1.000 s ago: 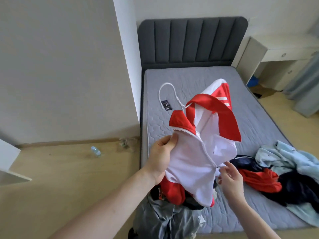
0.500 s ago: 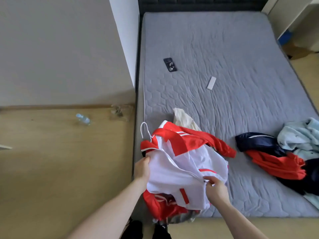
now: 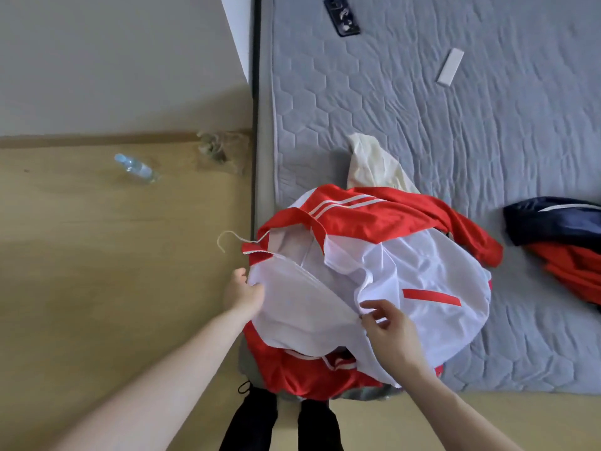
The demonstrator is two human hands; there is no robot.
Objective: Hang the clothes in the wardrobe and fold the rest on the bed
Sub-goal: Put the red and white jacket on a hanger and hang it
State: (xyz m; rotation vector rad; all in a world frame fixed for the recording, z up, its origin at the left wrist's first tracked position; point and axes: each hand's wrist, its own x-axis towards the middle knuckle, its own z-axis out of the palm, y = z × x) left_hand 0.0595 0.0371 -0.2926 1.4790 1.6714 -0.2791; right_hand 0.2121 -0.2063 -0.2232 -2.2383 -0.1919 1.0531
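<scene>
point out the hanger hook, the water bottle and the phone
hanger hook (image 3: 224,239), head view, on the white wire curve left of the jacket collar
water bottle (image 3: 136,168), head view, on its clear body
phone (image 3: 342,15), head view, on its dark back

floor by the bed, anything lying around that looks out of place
Yes: a clear plastic bottle lies on its side on the wood floor, and a crumpled brownish wad sits against the baseboard beside the bed frame. Both look dropped.

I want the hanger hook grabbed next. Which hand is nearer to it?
Left. The left hand grips the jacket edge just below the hanger hook. The right hand pinches the zipper edge farther right, across the jacket.
</scene>
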